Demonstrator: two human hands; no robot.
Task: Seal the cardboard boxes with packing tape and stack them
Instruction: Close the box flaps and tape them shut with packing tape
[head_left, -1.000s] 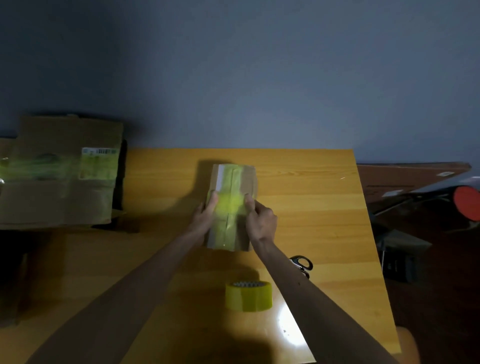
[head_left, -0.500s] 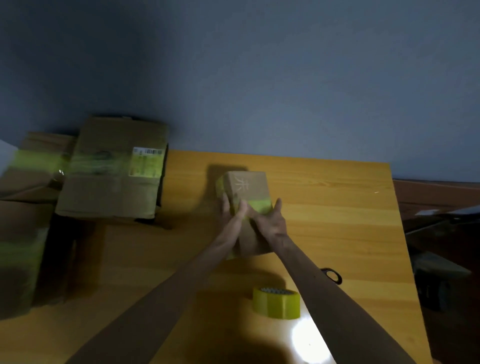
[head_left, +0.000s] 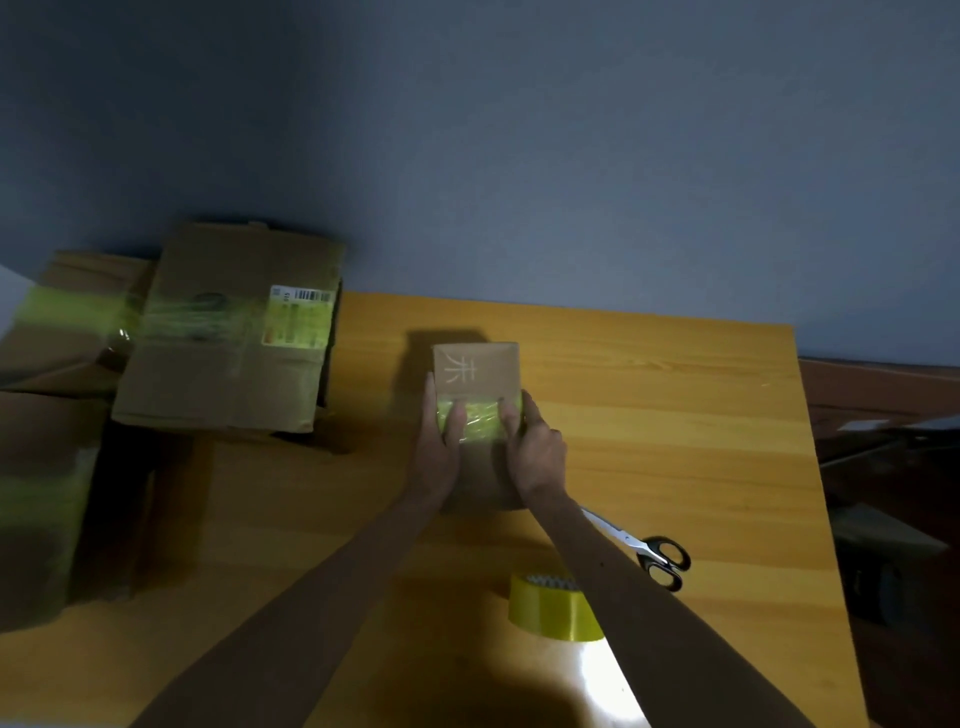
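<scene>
Head view: my left hand (head_left: 439, 441) and right hand (head_left: 535, 447) clasp the box (head_left: 478, 369) on the table (head_left: 675, 415), centred toward its far edge, thumbs pressing the tape (head_left: 478, 423). I should rub outward firmly, flattening wrinkles, before stacking.

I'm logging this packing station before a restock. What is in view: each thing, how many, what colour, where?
small box: one, brown with a yellow-green tape band, table centre, held in both hands
larger boxes: three, brown with yellow-green tape, at the table's left; one bears a label
tape roll: one, yellow, near side of the table, by the right forearm
scissors: one pair, silver blades, black handles, right of that forearm
table: one, yellow wood
wall: one, blue-grey, behind the table
clutter right of the table: dark, too dim to identify
left hand: grips the small box's left side
right hand: grips its right side
</scene>
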